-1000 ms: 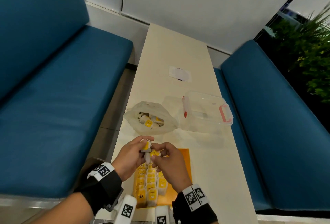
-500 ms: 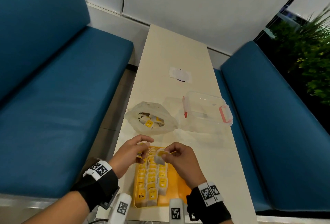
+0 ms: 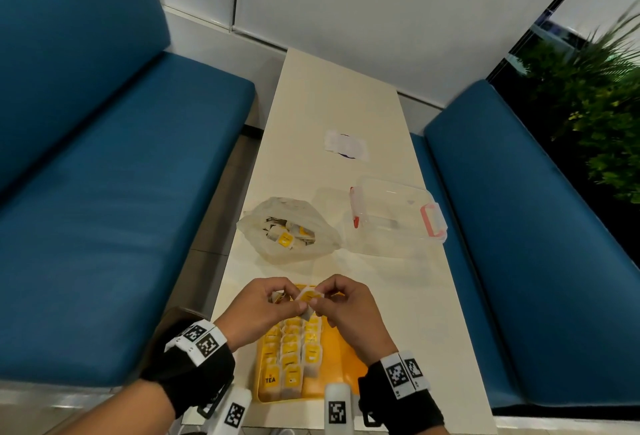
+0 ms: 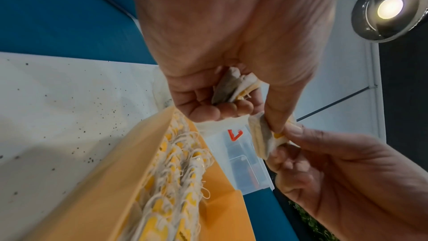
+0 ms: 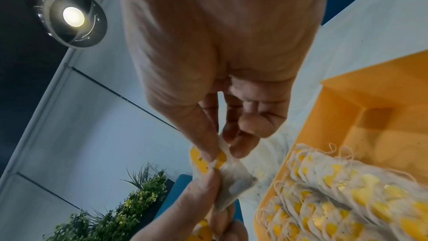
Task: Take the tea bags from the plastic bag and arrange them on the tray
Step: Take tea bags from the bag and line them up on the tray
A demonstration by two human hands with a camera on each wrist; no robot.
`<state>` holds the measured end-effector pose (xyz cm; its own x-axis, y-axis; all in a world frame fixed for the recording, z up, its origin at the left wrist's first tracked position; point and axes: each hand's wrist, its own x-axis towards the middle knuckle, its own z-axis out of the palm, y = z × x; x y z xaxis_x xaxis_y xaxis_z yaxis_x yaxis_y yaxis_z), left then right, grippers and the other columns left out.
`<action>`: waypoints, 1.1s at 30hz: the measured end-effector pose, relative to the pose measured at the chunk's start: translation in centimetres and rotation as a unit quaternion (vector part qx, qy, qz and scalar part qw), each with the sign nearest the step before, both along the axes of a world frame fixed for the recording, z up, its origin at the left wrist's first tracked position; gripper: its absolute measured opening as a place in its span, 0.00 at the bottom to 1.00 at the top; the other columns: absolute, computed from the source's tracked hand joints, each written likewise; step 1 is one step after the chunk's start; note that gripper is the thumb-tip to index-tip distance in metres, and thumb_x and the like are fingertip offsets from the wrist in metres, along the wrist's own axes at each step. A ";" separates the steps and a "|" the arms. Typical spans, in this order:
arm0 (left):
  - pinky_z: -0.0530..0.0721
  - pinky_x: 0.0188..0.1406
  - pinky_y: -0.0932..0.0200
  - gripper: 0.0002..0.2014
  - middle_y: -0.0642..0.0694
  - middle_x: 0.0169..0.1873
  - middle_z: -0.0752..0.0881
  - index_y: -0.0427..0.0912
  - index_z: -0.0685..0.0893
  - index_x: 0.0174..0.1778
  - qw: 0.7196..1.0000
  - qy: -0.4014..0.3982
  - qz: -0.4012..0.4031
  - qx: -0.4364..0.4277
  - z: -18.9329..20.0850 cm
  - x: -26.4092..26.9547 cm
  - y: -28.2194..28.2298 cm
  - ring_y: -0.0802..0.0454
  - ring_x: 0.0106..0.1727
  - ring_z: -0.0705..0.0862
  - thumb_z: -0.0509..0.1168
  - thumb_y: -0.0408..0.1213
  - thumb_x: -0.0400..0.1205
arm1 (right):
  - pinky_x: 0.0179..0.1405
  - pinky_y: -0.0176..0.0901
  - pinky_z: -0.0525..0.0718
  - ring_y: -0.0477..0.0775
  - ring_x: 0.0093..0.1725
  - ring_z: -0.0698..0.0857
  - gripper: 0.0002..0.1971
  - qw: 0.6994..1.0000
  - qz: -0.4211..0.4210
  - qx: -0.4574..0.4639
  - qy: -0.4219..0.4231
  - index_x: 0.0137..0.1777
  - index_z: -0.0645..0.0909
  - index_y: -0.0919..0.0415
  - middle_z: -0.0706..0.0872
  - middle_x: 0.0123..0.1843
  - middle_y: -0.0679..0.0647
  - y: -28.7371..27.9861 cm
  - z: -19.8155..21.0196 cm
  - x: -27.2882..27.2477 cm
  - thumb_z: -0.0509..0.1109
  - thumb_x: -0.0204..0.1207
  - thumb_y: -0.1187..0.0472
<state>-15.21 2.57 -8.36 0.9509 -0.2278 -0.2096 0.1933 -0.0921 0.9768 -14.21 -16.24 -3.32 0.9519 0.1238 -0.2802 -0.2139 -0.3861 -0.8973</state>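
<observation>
The yellow tray (image 3: pixel 346 358) is lying at the near end of the table (image 3: pixel 332 95), and rows of tea bags (image 3: pixel 292 355) are standing overlapped along its left portion, with the right portion bare. Above the far end of the tray, both hands are meeting on one tea bag (image 3: pixel 309 297). The right hand (image 3: pixel 349 313) is pinching this tea bag at its yellow tag between thumb and forefinger, with the remaining fingers curled loosely. The left hand (image 3: pixel 258 310) is pressing its thumb against the same tea bag while its curled fingers are clamping spare tea bags (image 4: pixel 234 87) in the palm.

Handling judgement: each tea bag is appearing light, soft and easily crushed; the paper is looking liable to tear, and the strings (image 4: pixel 185 155) are likely to snag on neighbouring bags. Taking hold at the tag or the top seam, not the filled pouch, is advisable.

Beyond the tray, the plastic bag (image 3: pixel 287 230) is lying open on the table, with more tea bags showing inside. To its right, a clear lidded container (image 3: pixel 398 216) with red clasps is standing. Farther on, a small paper label (image 3: pixel 346 145) is lying flat
</observation>
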 end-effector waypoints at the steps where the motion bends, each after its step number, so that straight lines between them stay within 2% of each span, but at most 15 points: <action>1: 0.84 0.47 0.58 0.05 0.44 0.42 0.91 0.49 0.91 0.39 1.000 -0.002 0.000 0.005 -0.1 0.0 0.0 0.57 0.43 0.87 0.79 0.43 0.76 | 0.28 0.34 0.77 0.47 0.28 0.82 0.05 1.000 0.000 -0.005 -0.002 0.39 0.85 0.61 0.85 0.30 0.52 0.0 0.0 0.0 0.78 0.72 0.69; 4: 0.84 0.47 0.63 0.05 0.48 0.44 0.91 0.52 0.92 0.43 1.000 -0.005 0.012 0.027 -0.7 0.0 0.1 0.61 0.44 0.87 0.80 0.44 0.75 | 0.27 0.37 0.77 0.50 0.30 0.85 0.04 1.000 -0.005 -0.014 0.002 0.42 0.82 0.66 0.88 0.30 0.56 -0.3 -0.3 0.0 0.75 0.74 0.71; 7: 0.83 0.46 0.62 0.07 0.55 0.44 0.90 0.55 0.90 0.48 0.995 0.003 0.065 0.075 -1.8 0.3 0.5 0.61 0.45 0.87 0.79 0.41 0.76 | 0.25 0.41 0.77 0.57 0.34 0.89 0.04 0.999 -0.011 -0.034 0.014 0.45 0.78 0.69 0.87 0.27 0.54 -1.5 -1.3 -0.2 0.71 0.76 0.73; 11: 0.80 0.48 0.57 0.14 0.57 0.48 0.86 0.58 0.85 0.56 0.983 0.029 0.096 0.151 -3.7 0.4 1.4 0.55 0.55 0.82 0.78 0.44 0.77 | 0.23 0.39 0.77 0.57 0.34 0.90 0.06 0.992 0.019 -0.091 0.087 0.45 0.76 0.61 0.85 0.28 0.52 -3.3 -3.8 -1.6 0.69 0.77 0.71; 13: 0.80 0.48 0.57 0.17 0.57 0.46 0.84 0.59 0.83 0.59 0.982 0.034 0.090 0.162 -4.1 0.3 1.4 0.53 0.55 0.81 0.78 0.43 0.78 | 0.22 0.39 0.78 0.54 0.31 0.89 0.07 0.981 0.049 -0.126 0.136 0.45 0.76 0.59 0.86 0.30 0.55 -4.0 -4.9 -2.6 0.69 0.76 0.71; 15: 0.80 0.49 0.57 0.20 0.55 0.46 0.84 0.60 0.81 0.63 0.982 0.032 0.087 0.163 -4.3 0.1 1.2 0.52 0.56 0.81 0.77 0.41 0.78 | 0.22 0.39 0.79 0.51 0.29 0.88 0.07 0.971 0.072 -0.150 0.173 0.44 0.77 0.59 0.87 0.29 0.55 -4.5 -5.8 -3.6 0.69 0.76 0.71; 18: 0.77 0.56 0.57 0.30 0.47 0.60 0.85 0.60 0.73 0.77 0.982 0.046 0.076 0.165 -4.3 -0.2 0.9 0.50 0.68 0.79 0.75 0.39 0.81 | 0.24 0.37 0.79 0.47 0.28 0.88 0.07 0.960 0.089 -0.178 0.198 0.44 0.77 0.58 0.87 0.26 0.51 -4.8 -6.7 -4.5 0.70 0.74 0.70; 20: 0.77 0.59 0.57 0.31 0.45 0.67 0.83 0.58 0.71 0.80 0.983 0.057 0.078 0.158 -4.2 -0.4 0.8 0.48 0.73 0.77 0.73 0.38 0.82 | 0.23 0.36 0.77 0.47 0.28 0.88 0.08 0.957 0.081 -0.180 0.211 0.42 0.77 0.57 0.87 0.28 0.53 -4.5 -7.1 -4.6 0.70 0.73 0.71; 22: 0.78 0.60 0.58 0.29 0.47 0.69 0.83 0.56 0.72 0.80 0.984 0.060 0.076 0.151 -4.0 -0.5 0.7 0.52 0.69 0.78 0.71 0.38 0.84 | 0.21 0.35 0.76 0.49 0.28 0.89 0.09 0.956 0.072 -0.181 0.218 0.41 0.77 0.57 0.86 0.30 0.55 -4.2 -7.4 -4.5 0.70 0.73 0.71; 25: 0.77 0.56 0.61 0.27 0.50 0.67 0.83 0.56 0.73 0.79 0.984 0.061 0.078 0.146 -3.8 -0.6 0.6 0.57 0.62 0.75 0.71 0.38 0.84 | 0.20 0.35 0.77 0.51 0.29 0.90 0.08 0.957 0.059 -0.181 0.217 0.42 0.77 0.57 0.85 0.32 0.54 -3.6 -8.0 -4.4 0.71 0.74 0.70; 29: 0.77 0.55 0.63 0.27 0.54 0.64 0.82 0.57 0.74 0.79 0.985 0.061 0.080 0.139 -4.0 -0.6 0.9 0.58 0.62 0.76 0.71 0.39 0.84 | 0.21 0.38 0.78 0.55 0.31 0.91 0.08 0.961 0.036 -0.193 0.195 0.43 0.76 0.57 0.84 0.30 0.52 -3.0 -9.0 -4.4 0.71 0.73 0.68; 33: 0.77 0.55 0.64 0.26 0.55 0.64 0.82 0.57 0.74 0.79 0.987 0.053 0.074 0.133 -4.1 -0.7 1.0 0.59 0.61 0.76 0.71 0.39 0.84 | 0.22 0.39 0.80 0.57 0.33 0.92 0.08 0.960 0.017 -0.222 0.171 0.43 0.75 0.55 0.88 0.36 0.58 -2.6 -9.7 -4.3 0.71 0.71 0.67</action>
<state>-15.88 3.62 -12.49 0.9390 -0.0120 -0.3436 0.3236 -0.3064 0.8952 -18.56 -18.85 -13.00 0.7930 -0.0516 -0.6071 -0.4470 -0.7263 -0.5222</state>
